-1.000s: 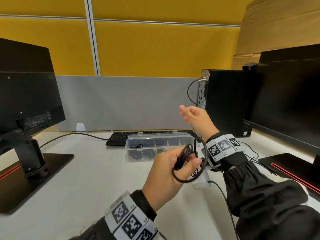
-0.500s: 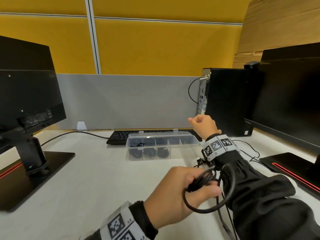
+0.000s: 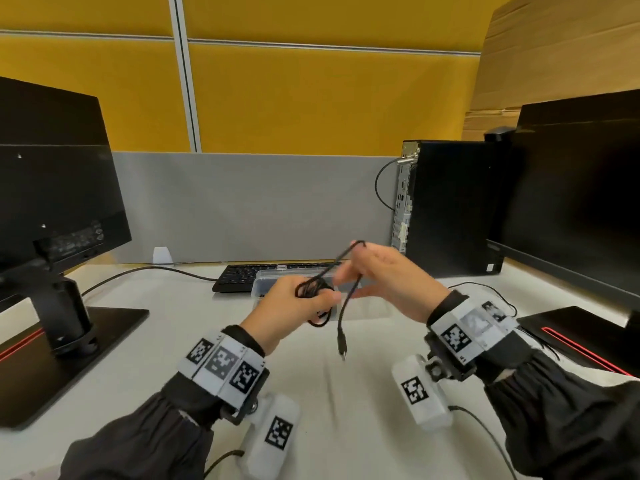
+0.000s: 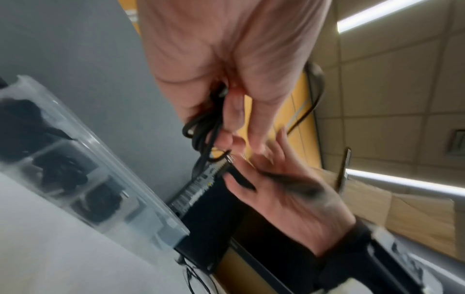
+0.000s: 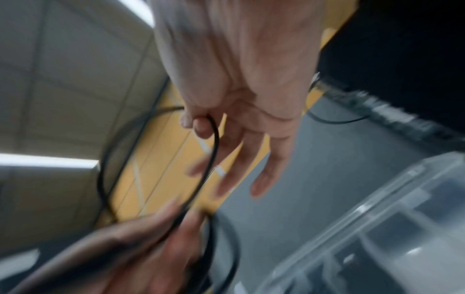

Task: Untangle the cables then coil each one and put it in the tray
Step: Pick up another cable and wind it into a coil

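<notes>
Our left hand (image 3: 294, 306) grips the coiled cable (image 3: 313, 289) before the tray (image 3: 258, 289), right hand (image 3: 388, 278) pinching its tail; slack could unravel the loops.

Left hand (image 3: 294, 306) curled tight, fingers closed; right hand (image 3: 391, 278) raised beside it, seemingly pinching, other fingers extended.

White worktop (image 3: 145, 344) spread wide here, and on it at the far middle a clear tray (image 3: 258, 292) with dark coils in its compartments, a black keyboard (image 3: 239, 277) just behind it, touching or not I can't tell. Left, a monitor stand (image 3: 74, 344). Right, a black computer tower (image 3: 446, 206) upright, another monitor base (image 3: 581, 336) beside it
</notes>
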A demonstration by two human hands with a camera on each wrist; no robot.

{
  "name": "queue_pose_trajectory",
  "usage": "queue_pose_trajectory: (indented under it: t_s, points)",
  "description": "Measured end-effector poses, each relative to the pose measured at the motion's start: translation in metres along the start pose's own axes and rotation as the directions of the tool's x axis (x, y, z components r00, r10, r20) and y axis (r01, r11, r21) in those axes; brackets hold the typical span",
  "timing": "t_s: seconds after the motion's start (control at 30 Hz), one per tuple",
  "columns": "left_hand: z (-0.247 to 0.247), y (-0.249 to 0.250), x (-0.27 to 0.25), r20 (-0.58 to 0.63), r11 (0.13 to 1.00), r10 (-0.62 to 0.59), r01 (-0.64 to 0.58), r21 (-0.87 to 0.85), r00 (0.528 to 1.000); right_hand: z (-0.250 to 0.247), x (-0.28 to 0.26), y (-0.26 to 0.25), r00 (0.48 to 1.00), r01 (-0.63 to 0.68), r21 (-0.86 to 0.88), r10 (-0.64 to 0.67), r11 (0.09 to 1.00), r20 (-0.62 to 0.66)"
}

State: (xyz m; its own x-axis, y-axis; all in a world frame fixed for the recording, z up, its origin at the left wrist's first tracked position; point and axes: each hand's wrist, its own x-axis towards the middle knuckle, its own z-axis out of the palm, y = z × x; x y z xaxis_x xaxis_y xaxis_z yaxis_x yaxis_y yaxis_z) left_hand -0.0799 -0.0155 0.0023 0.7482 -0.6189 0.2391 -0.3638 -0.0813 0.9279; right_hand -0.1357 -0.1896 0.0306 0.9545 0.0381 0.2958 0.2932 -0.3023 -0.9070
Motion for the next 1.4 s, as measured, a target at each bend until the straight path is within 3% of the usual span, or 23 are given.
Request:
queue_pose_trajectory:
  t_s: [0.07, 0.13, 0.2, 0.23, 0.3, 0.37, 0.43, 0.53, 0.6, 0.67, 0.77, 0.83, 0.9, 0.97, 1.03, 1.1, 1.17, 1.23, 1.4]
  points:
    - [-0.012, -0.001, -0.002, 0.005, 1.0, -0.019, 0.019, 0.008, 1.0, -0.021, -0.001, -0.002, 0.997, -0.069, 0.03, 0.07, 0.997, -0.033]
    - [-0.026, -0.003, -0.001, -0.026, 0.999, -0.034, 0.035, 0.031, 0.999, -0.046, -0.002, 0.003, 0.971, -0.231, -0.23, 0.209, 0.945, -0.117]
    - [-0.032, -0.001, 0.001, -0.008, 0.997, -0.064, 0.064, 0.047, 0.998, -0.06, -0.003, 0.013, 0.929, -0.343, -0.624, 0.353, 0.702, -0.114]
    - [-0.03, 0.0, 0.002, 0.013, 0.995, -0.085, 0.084, 0.047, 0.996, -0.062, -0.005, 0.016, 0.909, -0.322, -0.746, 0.41, 0.582, -0.073]
    - [-0.023, -0.002, 0.007, 0.032, 0.992, -0.119, 0.117, 0.044, 0.992, -0.058, -0.009, 0.019, 0.891, -0.255, -0.824, 0.455, 0.506, 0.004]
    - [-0.013, -0.001, 0.011, 0.027, 0.988, -0.128, 0.125, 0.087, 0.991, -0.045, -0.012, 0.013, 0.942, -0.175, -0.775, 0.331, 0.607, 0.046]
    - [-0.003, -0.002, 0.015, 0.011, 0.982, -0.094, 0.09, 0.164, 0.996, -0.023, -0.014, 0.001, 0.991, -0.02, -0.733, 0.113, 0.68, 0.077]
    - [0.004, 0.003, 0.018, -0.024, 0.957, -0.031, 0.037, 0.288, 0.999, 0.011, -0.012, -0.004, 0.986, 0.165, -0.75, -0.109, 0.64, 0.125]
    - [0.003, 0.004, 0.019, -0.045, 0.957, 0.025, -0.011, 0.29, 0.999, 0.025, -0.01, 0.002, 0.974, 0.212, -0.754, -0.2, 0.622, 0.108]
    - [0.002, 0.006, 0.016, -0.061, 0.964, 0.072, -0.054, 0.261, 0.996, 0.03, -0.01, 0.006, 0.96, 0.228, -0.709, -0.274, 0.668, 0.05]
    - [0.003, 0.003, 0.012, -0.086, 0.966, 0.122, -0.099, 0.238, 0.989, 0.027, -0.013, -0.001, 0.989, 0.115, -0.526, -0.144, 0.842, -0.014]
    - [0.001, 0.001, 0.012, -0.155, 0.971, 0.146, -0.111, 0.211, 0.977, 0.028, -0.018, -0.008, 0.996, -0.051, -0.203, 0.065, 0.978, 0.067]
    - [-0.003, 0.001, 0.013, -0.183, 0.968, 0.177, -0.137, 0.213, 0.967, 0.031, -0.024, -0.013, 0.97, -0.153, 0.044, 0.141, 0.987, 0.196]
    - [-0.008, 0.002, 0.012, -0.167, 0.938, 0.228, -0.171, 0.303, 0.959, 0.034, -0.031, -0.025, 0.974, -0.079, -0.013, 0.08, 0.997, 0.212]
    - [-0.012, 0.004, 0.008, -0.095, 0.892, 0.258, -0.199, 0.406, 0.962, 0.032, -0.033, -0.04, 0.986, 0.076, -0.207, -0.043, 0.975, 0.158]
    - [-0.013, 0.008, 0.002, 0.015, 0.898, 0.237, -0.225, 0.379, 0.971, 0.023, -0.028, -0.054, 0.98, 0.199, -0.318, -0.183, 0.927, 0.08]
    - [-0.011, 0.015, -0.005, 0.073, 0.948, 0.223, -0.234, 0.217, 0.972, 0.012, -0.019, -0.058, 0.945, 0.28, -0.374, -0.322, 0.884, -0.052]
    - [-0.008, 0.023, -0.012, 0.039, 0.968, 0.251, -0.251, 0.018, 0.967, 0.004, -0.008, -0.048, 0.904, 0.285, -0.464, -0.397, 0.839, -0.162]
    - [-0.001, 0.039, -0.022, -0.009, 0.927, 0.249, -0.241, -0.287, 0.968, 0.008, -0.001, -0.018, 0.927, 0.208, -0.518, -0.335, 0.83, -0.165]
